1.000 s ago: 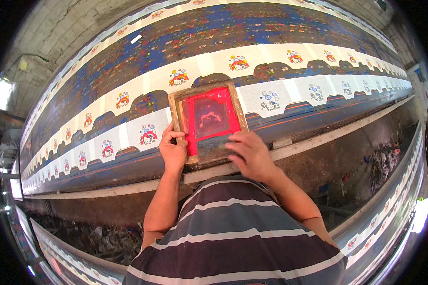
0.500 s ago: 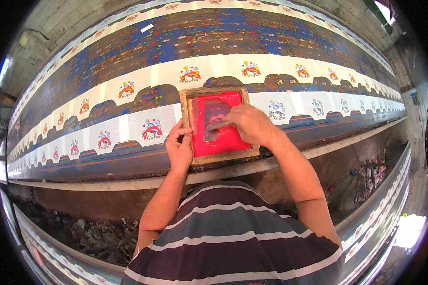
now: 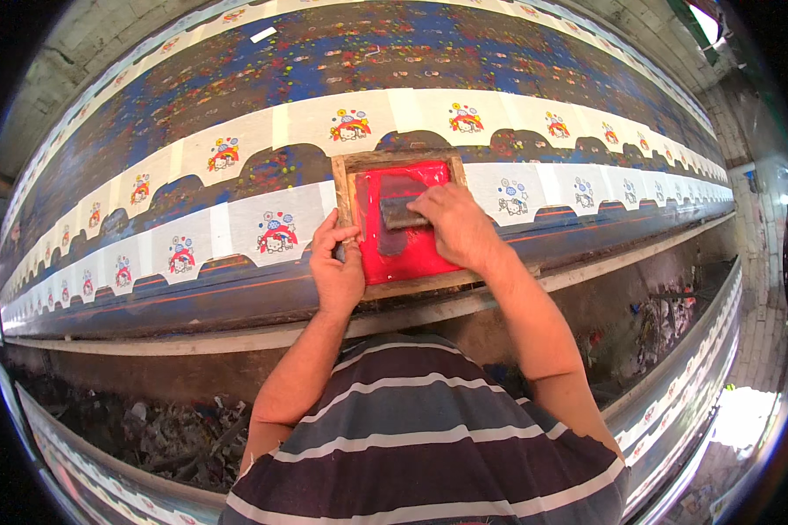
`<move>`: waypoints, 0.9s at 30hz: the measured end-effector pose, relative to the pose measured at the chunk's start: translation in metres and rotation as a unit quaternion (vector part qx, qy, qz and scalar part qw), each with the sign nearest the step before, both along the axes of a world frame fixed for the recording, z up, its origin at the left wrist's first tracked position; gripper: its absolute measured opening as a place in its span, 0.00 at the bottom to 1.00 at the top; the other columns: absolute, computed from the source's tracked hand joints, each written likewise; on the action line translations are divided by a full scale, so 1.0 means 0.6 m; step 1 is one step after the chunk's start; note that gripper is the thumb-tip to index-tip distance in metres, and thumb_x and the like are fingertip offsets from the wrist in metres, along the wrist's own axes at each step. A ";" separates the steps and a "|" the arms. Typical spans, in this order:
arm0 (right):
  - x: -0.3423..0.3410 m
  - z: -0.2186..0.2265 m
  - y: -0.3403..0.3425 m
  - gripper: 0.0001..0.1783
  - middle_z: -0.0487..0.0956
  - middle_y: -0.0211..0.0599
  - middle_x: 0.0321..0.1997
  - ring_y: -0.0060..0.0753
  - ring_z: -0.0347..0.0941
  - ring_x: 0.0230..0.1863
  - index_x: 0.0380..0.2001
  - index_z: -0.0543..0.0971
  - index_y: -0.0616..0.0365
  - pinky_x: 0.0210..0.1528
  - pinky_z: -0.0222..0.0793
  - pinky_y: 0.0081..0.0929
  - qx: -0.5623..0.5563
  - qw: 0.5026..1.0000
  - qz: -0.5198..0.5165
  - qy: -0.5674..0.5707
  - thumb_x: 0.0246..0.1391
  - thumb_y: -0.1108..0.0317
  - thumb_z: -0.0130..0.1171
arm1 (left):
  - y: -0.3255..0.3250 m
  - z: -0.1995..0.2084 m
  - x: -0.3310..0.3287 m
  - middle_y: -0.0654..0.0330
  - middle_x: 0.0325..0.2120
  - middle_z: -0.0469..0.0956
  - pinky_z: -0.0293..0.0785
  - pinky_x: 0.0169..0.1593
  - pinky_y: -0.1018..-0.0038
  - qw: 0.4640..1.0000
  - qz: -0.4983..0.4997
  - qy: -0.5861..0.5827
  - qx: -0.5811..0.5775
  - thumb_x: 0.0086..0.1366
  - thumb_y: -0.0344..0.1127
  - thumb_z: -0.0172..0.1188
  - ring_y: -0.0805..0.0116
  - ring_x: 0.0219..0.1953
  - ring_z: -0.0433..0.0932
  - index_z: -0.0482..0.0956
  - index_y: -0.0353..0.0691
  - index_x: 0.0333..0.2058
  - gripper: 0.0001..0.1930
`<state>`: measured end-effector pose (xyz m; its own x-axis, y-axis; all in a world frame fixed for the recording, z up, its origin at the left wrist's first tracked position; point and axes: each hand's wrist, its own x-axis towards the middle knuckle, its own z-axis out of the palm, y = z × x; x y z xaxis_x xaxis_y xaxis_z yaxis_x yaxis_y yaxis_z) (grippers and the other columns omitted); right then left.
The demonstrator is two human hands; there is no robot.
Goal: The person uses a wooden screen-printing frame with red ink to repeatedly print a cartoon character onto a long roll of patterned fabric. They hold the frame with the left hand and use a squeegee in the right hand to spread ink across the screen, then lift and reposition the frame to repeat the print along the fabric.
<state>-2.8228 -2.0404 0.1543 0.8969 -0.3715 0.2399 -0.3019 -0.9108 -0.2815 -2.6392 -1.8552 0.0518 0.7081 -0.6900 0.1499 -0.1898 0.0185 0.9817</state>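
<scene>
A wooden-framed printing screen (image 3: 394, 160) lies on a row of white fabric pieces on the long table in front of me. Bright red ink (image 3: 403, 269) covers much of its mesh, with a darker wiped patch in the middle. My left hand (image 3: 337, 267) is closed around the left side of the frame, thumb toward me. Inside the frame, a dark, flat squeegee (image 3: 403, 214) rests on the inked mesh, gripped at its right end by my right hand (image 3: 458, 227). The fabric under the screen is hidden.
White fabric pieces (image 3: 311, 210) with cartoon prints run in rows along the ink-stained table (image 3: 394, 61). Those left of the screen carry red in the print; those to the right (image 3: 512, 199) show none. A ledge (image 3: 193, 341) edges the table. Debris (image 3: 175, 437) lies below it; another printed row stands behind me.
The squeegee has moved slightly away from me on the mesh and turned, so its broad face shows more. My right hand went with it; the left keeps its hold on the frame.
</scene>
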 end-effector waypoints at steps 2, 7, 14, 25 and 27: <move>-0.021 0.003 0.041 0.26 0.87 0.45 0.53 0.55 0.82 0.57 0.55 0.90 0.57 0.63 0.77 0.53 0.012 1.000 -0.004 0.021 0.48 0.78 0.70 | 0.000 0.002 -0.001 0.39 0.75 0.75 0.69 0.80 0.54 1.000 -0.001 -0.016 0.007 0.70 0.14 0.63 0.44 0.77 0.75 0.90 0.39 0.50 0.16; -0.056 0.018 0.125 0.26 0.86 0.41 0.54 0.52 0.81 0.56 0.55 0.90 0.55 0.61 0.76 0.51 0.024 0.999 -0.006 0.034 0.51 0.76 0.69 | 0.000 0.012 -0.002 0.39 0.75 0.76 0.68 0.80 0.53 1.000 0.005 -0.016 0.016 0.68 0.14 0.64 0.43 0.78 0.74 0.90 0.39 0.50 0.17; -0.085 0.020 0.151 0.23 0.85 0.43 0.58 0.54 0.81 0.60 0.56 0.89 0.56 0.67 0.75 0.54 0.097 0.995 0.004 0.015 0.56 0.70 0.73 | 0.001 0.025 -0.008 0.40 0.75 0.76 0.67 0.80 0.52 0.995 0.001 -0.075 0.069 0.60 0.15 0.68 0.41 0.77 0.74 0.90 0.41 0.51 0.22; -0.248 -0.034 0.098 0.20 0.86 0.51 0.65 0.56 0.81 0.68 0.60 0.87 0.62 0.74 0.74 0.50 0.304 0.888 -0.210 -0.275 0.65 0.77 0.74 | -0.038 0.064 -0.071 0.37 0.75 0.76 0.67 0.80 0.55 0.997 0.007 -0.071 0.030 0.56 0.12 0.66 0.45 0.79 0.74 0.91 0.39 0.42 0.18; -0.289 -0.044 0.073 0.20 0.86 0.51 0.64 0.56 0.82 0.67 0.59 0.87 0.63 0.74 0.74 0.49 0.308 0.883 -0.209 -0.287 0.66 0.78 0.73 | -0.067 0.063 -0.112 0.37 0.75 0.76 0.66 0.80 0.56 0.996 0.008 -0.083 0.014 0.56 0.12 0.66 0.45 0.79 0.74 0.91 0.39 0.41 0.18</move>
